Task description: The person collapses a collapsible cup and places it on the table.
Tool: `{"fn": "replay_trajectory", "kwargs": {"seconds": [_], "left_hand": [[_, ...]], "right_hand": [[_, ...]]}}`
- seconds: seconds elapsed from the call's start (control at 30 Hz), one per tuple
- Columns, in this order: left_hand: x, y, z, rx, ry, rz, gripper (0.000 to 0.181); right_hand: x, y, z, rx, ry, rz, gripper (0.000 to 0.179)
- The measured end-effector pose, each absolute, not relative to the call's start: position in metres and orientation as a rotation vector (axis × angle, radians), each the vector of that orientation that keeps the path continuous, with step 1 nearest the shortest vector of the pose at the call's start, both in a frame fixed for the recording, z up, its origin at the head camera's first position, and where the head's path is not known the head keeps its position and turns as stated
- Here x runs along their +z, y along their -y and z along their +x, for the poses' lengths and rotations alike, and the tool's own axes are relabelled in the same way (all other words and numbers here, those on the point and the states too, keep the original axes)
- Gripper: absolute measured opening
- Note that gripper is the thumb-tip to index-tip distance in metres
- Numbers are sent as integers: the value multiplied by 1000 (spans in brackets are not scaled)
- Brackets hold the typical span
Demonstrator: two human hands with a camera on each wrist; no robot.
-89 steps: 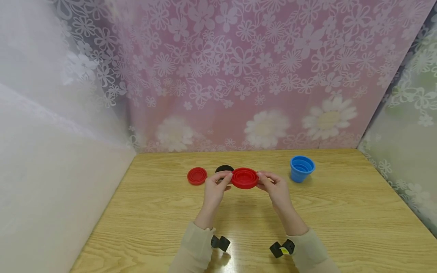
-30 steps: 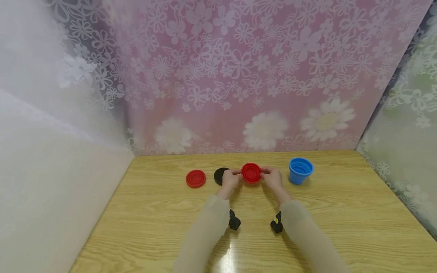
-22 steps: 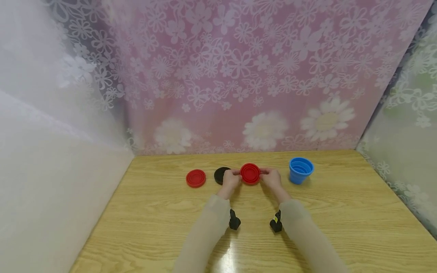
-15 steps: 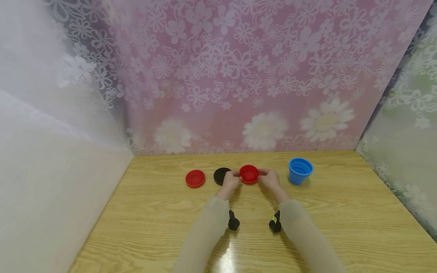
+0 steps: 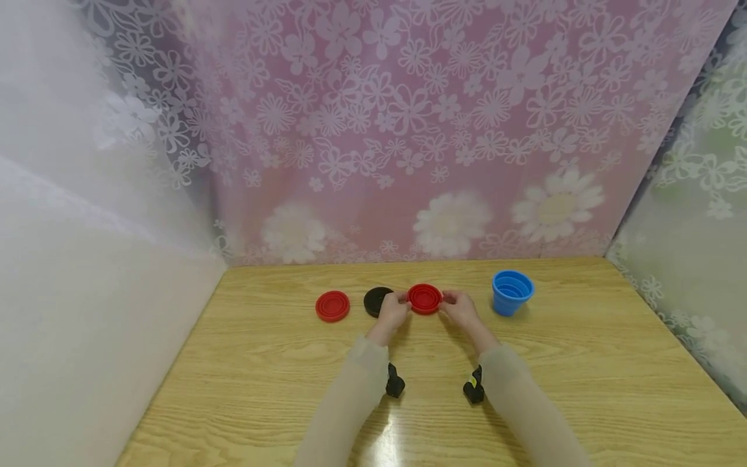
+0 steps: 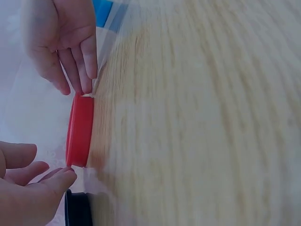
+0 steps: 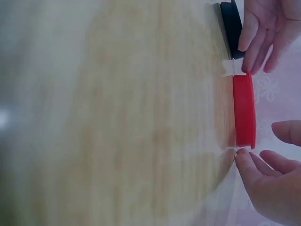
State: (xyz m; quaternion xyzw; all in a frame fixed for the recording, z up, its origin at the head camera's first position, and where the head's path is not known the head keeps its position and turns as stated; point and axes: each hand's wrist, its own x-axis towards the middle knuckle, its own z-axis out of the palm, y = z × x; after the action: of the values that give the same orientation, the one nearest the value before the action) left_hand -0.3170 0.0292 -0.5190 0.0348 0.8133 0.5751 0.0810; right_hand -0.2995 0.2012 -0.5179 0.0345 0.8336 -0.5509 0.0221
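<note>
A red collapsible cup (image 5: 425, 298), folded flat, lies on the wooden table between the two hands. My left hand (image 5: 393, 311) is at its left side, fingertips touching or very close to the rim; the thumb stands off in the left wrist view. On the other side, my right hand (image 5: 462, 309) has loosely extended fingers at the rim, its thumb also lifted away in the right wrist view. Neither hand grips the cup. A black flat round collapsible cup (image 5: 375, 301) is just left of the left hand, which partly covers it.
Another flat red collapsible cup (image 5: 332, 305) lies farther left. An expanded blue collapsible cup (image 5: 511, 293) stands upright to the right. A pink floral curtain (image 5: 408, 130) rises behind the wooden table (image 5: 262, 389), with pale sheets at both sides.
Three seconds ago both hands held the red cup raised off the table. It was lowered and set flat between the black and blue cups, and the fingers and thumbs have loosened from it.
</note>
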Motion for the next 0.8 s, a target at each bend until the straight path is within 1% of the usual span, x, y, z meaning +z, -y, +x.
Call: {"fn": "replay_trajectory", "kwargs": {"seconds": [0.03, 0.13, 0.17, 0.2, 0.33, 0.6, 0.8], "left_hand": [[-505, -29, -308, 1697, -2442, 86, 29], [-490, -29, -296, 1695, -2487, 129, 31], [-487, -29, -294, 1696, -2497, 153, 31], [-485, -30, -292, 1705, -2498, 179, 32], [-480, -33, -288, 1761, -2445, 232, 35], [-478, -54, -282, 1823, -2339, 233, 38], [-476, -75, -281, 1874, -2226, 337, 39]], "right_hand": [[-520, -203, -299, -1712, -2583, 98, 45], [-516, -204, -290, -1733, -2587, 85, 47], [-511, -204, -285, -1737, -2586, 94, 47], [-493, -197, -272, -1672, -2598, 169, 46], [-478, -200, -256, -1657, -2615, 143, 45], [-470, -220, -235, -1679, -2699, 156, 40], [-466, -241, -219, -1703, -2725, 162, 40]]}}
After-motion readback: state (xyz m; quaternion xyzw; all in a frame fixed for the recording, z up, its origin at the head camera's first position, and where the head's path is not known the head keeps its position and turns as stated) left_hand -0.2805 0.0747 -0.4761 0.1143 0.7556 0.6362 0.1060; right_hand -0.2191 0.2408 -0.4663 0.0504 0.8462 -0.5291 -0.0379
